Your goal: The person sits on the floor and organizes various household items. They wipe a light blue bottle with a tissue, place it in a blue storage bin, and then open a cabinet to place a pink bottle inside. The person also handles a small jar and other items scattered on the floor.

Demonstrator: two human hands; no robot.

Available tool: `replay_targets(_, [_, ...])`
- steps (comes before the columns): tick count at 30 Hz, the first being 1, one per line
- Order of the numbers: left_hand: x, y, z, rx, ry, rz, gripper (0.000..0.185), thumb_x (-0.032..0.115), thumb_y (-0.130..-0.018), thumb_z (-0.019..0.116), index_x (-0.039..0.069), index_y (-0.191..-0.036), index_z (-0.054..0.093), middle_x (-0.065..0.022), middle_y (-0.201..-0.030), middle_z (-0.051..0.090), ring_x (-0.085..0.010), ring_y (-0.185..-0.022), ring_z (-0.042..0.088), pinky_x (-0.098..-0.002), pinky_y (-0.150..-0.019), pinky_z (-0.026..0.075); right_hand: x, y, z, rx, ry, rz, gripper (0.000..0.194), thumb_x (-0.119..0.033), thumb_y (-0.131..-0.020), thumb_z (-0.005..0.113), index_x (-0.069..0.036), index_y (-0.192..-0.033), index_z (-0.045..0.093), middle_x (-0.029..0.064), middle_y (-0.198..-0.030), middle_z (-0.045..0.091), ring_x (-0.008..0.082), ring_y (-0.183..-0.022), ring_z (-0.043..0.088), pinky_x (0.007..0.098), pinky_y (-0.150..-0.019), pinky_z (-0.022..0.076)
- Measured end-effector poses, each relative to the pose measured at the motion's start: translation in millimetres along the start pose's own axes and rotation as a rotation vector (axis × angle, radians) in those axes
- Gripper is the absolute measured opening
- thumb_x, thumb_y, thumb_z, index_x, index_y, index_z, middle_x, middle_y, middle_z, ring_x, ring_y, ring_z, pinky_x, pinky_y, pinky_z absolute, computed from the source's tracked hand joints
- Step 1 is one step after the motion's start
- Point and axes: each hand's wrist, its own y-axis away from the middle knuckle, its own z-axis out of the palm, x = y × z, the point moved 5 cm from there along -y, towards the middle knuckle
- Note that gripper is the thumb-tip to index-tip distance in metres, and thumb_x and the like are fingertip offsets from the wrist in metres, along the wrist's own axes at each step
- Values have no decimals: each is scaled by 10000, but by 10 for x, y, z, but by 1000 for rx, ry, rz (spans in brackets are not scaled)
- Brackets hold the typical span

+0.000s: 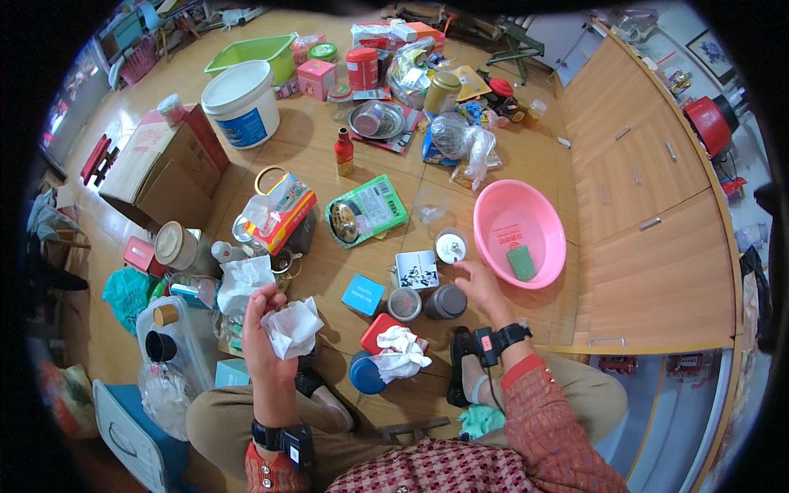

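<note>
My left hand (262,333) is raised palm up with a crumpled white tissue (293,330) resting in it, its fingers curled at the tip. My right hand (484,286) reaches out with nothing visible in it. Its fingertips are close to a clear round container with a white lid (451,248); whether they touch is not plain. Around that hand stand a white box with black brush writing (416,270), a dark grey lidded jar (447,302), a clear-lidded round jar (404,304) and a light blue box (363,294).
A pink plastic basin (493,209) holding a green scouring pad (521,263) stands at right beside wooden cabinets (666,265). A green food pouch (382,203), red bottle (344,154), tissue pack (280,212), white bucket (237,92) and cardboard box (179,185) lie farther out.
</note>
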Motion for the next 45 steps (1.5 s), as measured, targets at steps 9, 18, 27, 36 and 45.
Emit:
replay_targets(9, [-24, 66, 91, -83, 3, -24, 199, 151, -978, 506, 19, -1064, 627, -44, -891, 605, -125, -839, 570, -263, -753, 495, 328, 436, 199, 280, 80, 120, 495, -136, -772, 706, -9, -1236, 590, 219, -1248, 596, 356, -1192, 547, 409, -1032, 419])
replay_targets(18, [-103, 113, 240, -92, -107, -42, 197, 154, -961, 506, 15, -1054, 609, -48, -871, 586, -121, -824, 542, -255, -741, 471, 188, -607, 256, 289, 192, 49, 385, -82, -790, 690, -49, -1170, 634, 187, -1139, 587, 364, -1088, 557, 425, -943, 451])
replay_targets(27, [-190, 81, 251, -64, -122, -109, 179, 144, -965, 507, 14, -1045, 601, -52, -870, 585, -115, -825, 538, -252, -746, 468, 528, -844, -169, 444, 69, 122, 158, -75, -819, 662, -41, -972, 681, 124, -865, 641, 254, -818, 636, 377, -751, 498])
replay_targets(36, [-252, 70, 285, -93, -153, -124, 176, 144, -966, 513, 9, -1039, 599, -52, -874, 585, -113, -821, 542, -244, -744, 467, 761, -747, -244, 390, -313, 261, 134, -75, -907, 608, -18, -1025, 636, 15, -782, 617, 91, -649, 571, 277, -581, 484])
replay_targets(45, [-287, 65, 305, -104, -175, -140, 178, 140, -964, 512, 6, -1044, 598, -53, -876, 591, -109, -827, 547, -244, -743, 477, -298, -496, 788, 80, 125, -319, 203, -132, -778, 685, -36, -952, 643, 116, -1053, 638, 318, -1029, 581, 408, -907, 465])
